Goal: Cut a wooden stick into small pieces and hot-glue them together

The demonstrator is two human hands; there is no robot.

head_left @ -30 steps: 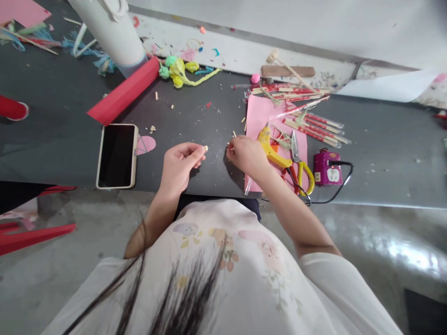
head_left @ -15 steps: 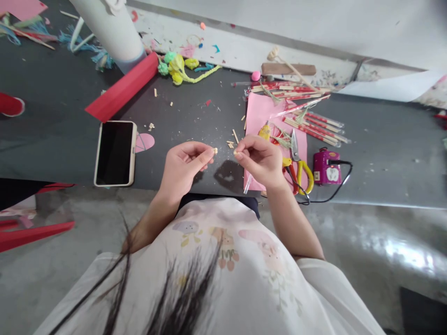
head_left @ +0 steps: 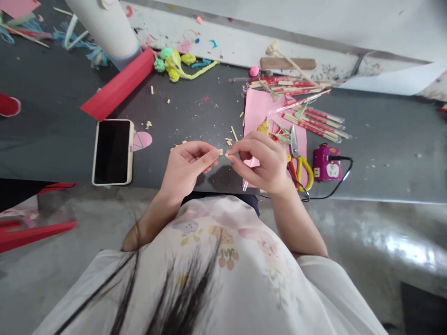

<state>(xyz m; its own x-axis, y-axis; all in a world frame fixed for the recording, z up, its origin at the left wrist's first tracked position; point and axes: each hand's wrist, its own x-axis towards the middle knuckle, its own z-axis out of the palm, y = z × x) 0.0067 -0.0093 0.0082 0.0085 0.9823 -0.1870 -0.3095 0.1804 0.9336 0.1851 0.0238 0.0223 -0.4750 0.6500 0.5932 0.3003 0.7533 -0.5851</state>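
Observation:
Between thumb and forefinger, my left hand pinches small pale wooden stick pieces. My right hand pinches another short pale stick piece, its tip a small gap away from the left hand's pieces. Both hands are above the dark table's front part. Several cut stick bits lie just beyond the fingers. Right of and partly under my right hand is a pink sheet, with a yellow glue gun and scissors on it.
A phone lies at the left near a red folded paper piece and a white cylinder. Wrapped chopsticks lie at the right. A purple box with a black cable sits near the right front edge.
My right hand has moved left, bringing its stick piece close to the pieces in my left hand. The left hand has shifted slightly right. The view has moved a little.

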